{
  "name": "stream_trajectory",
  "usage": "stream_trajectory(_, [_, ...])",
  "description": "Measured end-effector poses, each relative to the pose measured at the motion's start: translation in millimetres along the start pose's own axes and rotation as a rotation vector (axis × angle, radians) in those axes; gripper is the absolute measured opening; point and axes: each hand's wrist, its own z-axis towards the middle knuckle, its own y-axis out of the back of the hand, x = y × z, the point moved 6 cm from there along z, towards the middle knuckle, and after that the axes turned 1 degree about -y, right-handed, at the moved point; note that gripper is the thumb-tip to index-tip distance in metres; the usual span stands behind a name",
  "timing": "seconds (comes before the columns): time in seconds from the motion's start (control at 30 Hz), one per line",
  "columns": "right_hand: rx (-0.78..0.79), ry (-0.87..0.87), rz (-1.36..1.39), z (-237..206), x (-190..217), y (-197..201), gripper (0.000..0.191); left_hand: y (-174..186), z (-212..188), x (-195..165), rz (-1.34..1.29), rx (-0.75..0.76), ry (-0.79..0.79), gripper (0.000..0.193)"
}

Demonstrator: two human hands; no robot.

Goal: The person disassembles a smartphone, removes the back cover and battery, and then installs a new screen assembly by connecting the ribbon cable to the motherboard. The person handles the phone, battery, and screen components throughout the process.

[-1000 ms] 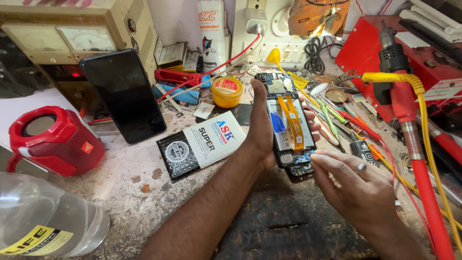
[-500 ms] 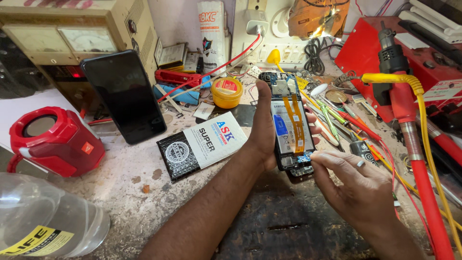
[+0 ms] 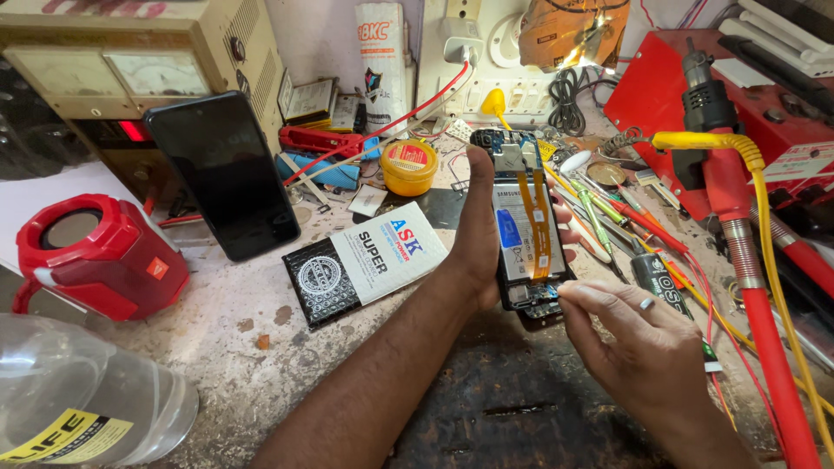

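Phone (image 3: 528,234) with its back off sits upright in our left hand (image 3: 479,227), above the cluttered surface (image 3: 261,321), battery and orange flex cable exposed. We judge we are working at its lower board; next calls for a fine, steady touch. Our right hand (image 3: 638,343) pinches narrowly at the bottom edge; whether it grips a tool, we cannot tell.

red speaker (image 3: 91,256) at the desk's left edge; yellow tin (image 3: 409,166) near the back; black phone (image 3: 222,174) with dark screen; opened phone (image 3: 527,227) shows orange ribbon, blue label; black-and-white packet (image 3: 365,260).
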Motion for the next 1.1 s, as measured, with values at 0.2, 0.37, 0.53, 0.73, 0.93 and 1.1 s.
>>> stream_trajectory(0.2, [0.034,0.025,-0.003,-2,1,1,0.028,1,-2,-1,-0.023,-0.013,-0.013,0.099])
stream_trajectory(0.37, [0.071,0.026,-0.03,1,4,1,0.031,2,-3,-1,-0.059,-0.024,-0.015,0.098])
stream_trajectory(0.53, [0.082,0.017,-0.009,5,6,2,0.031,6,-2,-1,-0.056,-0.073,0.001,0.101])
stream_trajectory(0.73, [0.202,-0.238,0.224,11,-14,-3,0.018,4,-3,2,-0.045,-0.019,0.02,0.105])
stream_trajectory(0.93, [0.242,-0.188,0.19,16,-12,-2,0.016,3,-4,1,-0.037,-0.029,-0.004,0.103])
stream_trajectory(1.1, [0.109,0.119,-0.037,15,13,0,0.033,7,-2,-3,-0.067,-0.087,-0.002,0.102])
